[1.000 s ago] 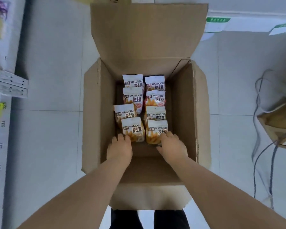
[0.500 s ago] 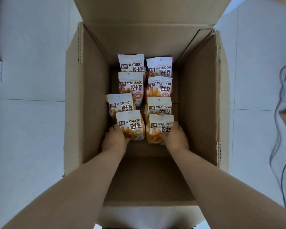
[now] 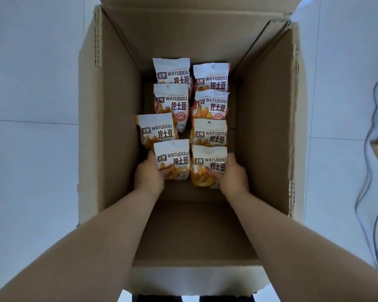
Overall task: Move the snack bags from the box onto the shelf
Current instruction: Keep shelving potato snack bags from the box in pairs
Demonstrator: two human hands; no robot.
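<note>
Pale tiled floor (image 3: 31,171) under an open cardboard box (image 3: 109,127), two arms reaching inside.
Eight snack bags (image 3: 210,101) stand in two columns on the box bottom. The left hand (image 3: 148,177) grips the nearest left bag (image 3: 172,159), thumb curled over its front; the right hand (image 3: 231,177) grips the nearest right bag (image 3: 210,164) the same way.
</note>
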